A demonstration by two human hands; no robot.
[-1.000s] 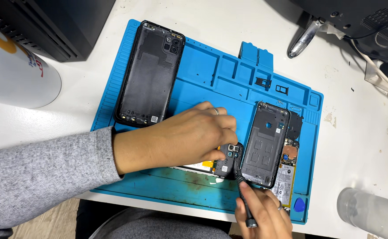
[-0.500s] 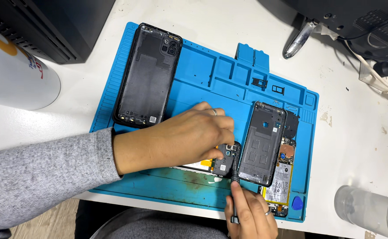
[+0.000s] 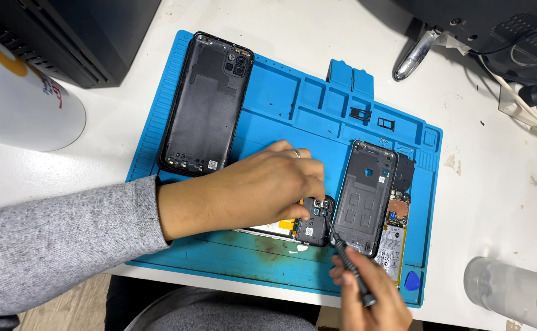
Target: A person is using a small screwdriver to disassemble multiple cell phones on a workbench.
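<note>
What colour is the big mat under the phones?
The mat is bright blue, seen clearly in the head view.
</note>
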